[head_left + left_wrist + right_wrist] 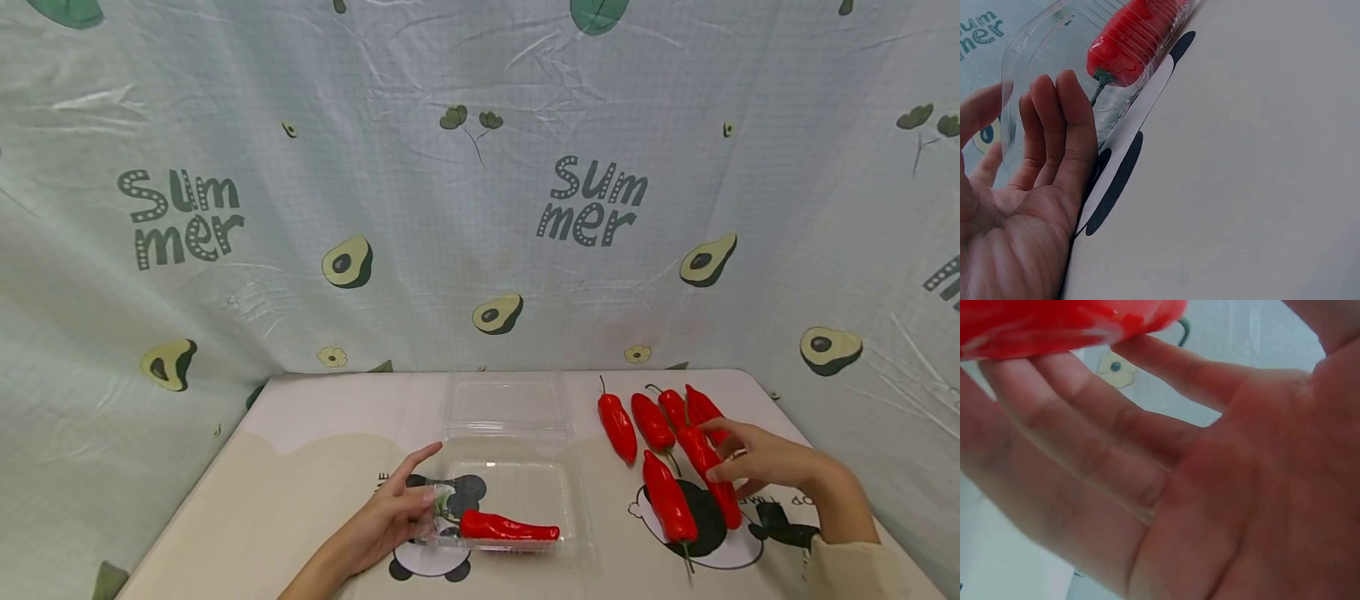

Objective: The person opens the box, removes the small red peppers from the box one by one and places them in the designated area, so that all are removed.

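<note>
A clear plastic box (573, 500) lies with its lid (506, 404) folded back, away from me. Inside it, along the near wall, is one red pepper (510, 527), its stem toward my left hand. My left hand (393, 512) rests against the box's left end, thumb by the rim and fingers fairly straight; the left wrist view has these fingers (1075, 134) against the clear wall. On the right, my right hand (765, 457) holds a long red pepper (697, 454) with thumb and fingertips. Its red side (1066, 328) covers the fingertips in the right wrist view.
Several more red peppers, such as the leftmost one (617, 427) and the nearest one (669, 504), lie beside my right hand. The cream table mat (300, 467) has printed black-and-white figures. A patterned curtain (420, 208) stands behind and beside the table.
</note>
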`<move>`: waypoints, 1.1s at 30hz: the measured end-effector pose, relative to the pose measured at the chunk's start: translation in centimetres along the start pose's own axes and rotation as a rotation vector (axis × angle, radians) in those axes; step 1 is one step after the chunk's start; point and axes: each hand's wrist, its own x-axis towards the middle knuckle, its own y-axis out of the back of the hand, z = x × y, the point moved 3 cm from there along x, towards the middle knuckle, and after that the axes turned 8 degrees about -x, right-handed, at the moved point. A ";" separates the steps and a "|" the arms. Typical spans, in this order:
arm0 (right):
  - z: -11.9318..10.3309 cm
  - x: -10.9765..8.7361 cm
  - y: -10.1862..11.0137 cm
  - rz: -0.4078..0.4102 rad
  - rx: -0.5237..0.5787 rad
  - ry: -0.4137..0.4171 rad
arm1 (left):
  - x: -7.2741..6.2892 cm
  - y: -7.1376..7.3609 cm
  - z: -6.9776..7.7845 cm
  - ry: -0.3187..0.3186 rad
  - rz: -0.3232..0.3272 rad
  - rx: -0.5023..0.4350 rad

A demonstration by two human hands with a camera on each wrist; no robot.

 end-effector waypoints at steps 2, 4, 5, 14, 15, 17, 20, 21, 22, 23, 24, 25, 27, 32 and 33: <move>0.3 0.1 -0.1 -0.015 -0.008 -0.024 | 0.0 0.0 0.0 0.000 0.001 0.000; 0.5 0.2 -0.2 -0.019 -0.014 -0.048 | 0.0 0.0 0.0 0.001 0.001 0.001; 0.6 0.2 -0.2 -0.019 -0.016 -0.058 | 0.0 0.0 0.0 0.001 0.001 0.002; 1.4 0.4 -0.5 -0.026 -0.019 -0.095 | 0.0 0.0 -0.1 0.002 0.003 0.000; 1.4 0.4 -0.5 -0.025 -0.020 -0.095 | 0.0 0.0 -0.1 0.003 0.004 -0.001; 1.5 0.4 -0.6 -0.021 -0.022 -0.100 | 0.0 0.0 -0.1 0.004 0.005 -0.004; 1.7 0.6 -0.7 -0.019 -0.033 -0.117 | 0.0 0.0 -0.1 0.002 0.002 -0.009; 1.8 0.6 -0.7 -0.019 -0.036 -0.126 | 0.0 0.0 -0.1 0.000 0.001 -0.011; 1.8 0.7 -0.7 -0.020 -0.039 -0.135 | 0.0 0.0 0.0 0.000 0.000 -0.012; 1.9 0.8 -0.8 -0.020 -0.041 -0.144 | 0.0 0.0 0.0 -0.001 -0.001 -0.014; 1.9 0.8 -0.8 -0.021 -0.043 -0.151 | 0.0 0.0 -0.1 -0.001 -0.002 -0.014; 2.0 0.9 -0.9 -0.023 -0.044 -0.158 | 0.0 0.0 -0.1 -0.002 -0.002 -0.015; 2.0 0.9 -1.0 -0.023 -0.047 -0.164 | 0.0 0.0 -0.1 -0.002 -0.003 -0.014; 1.8 1.1 -1.3 -0.019 -0.058 -0.172 | 0.1 0.0 0.0 -0.003 -0.006 -0.015; 1.8 1.1 -1.3 -0.018 -0.057 -0.176 | 0.1 0.0 0.0 -0.003 -0.007 -0.015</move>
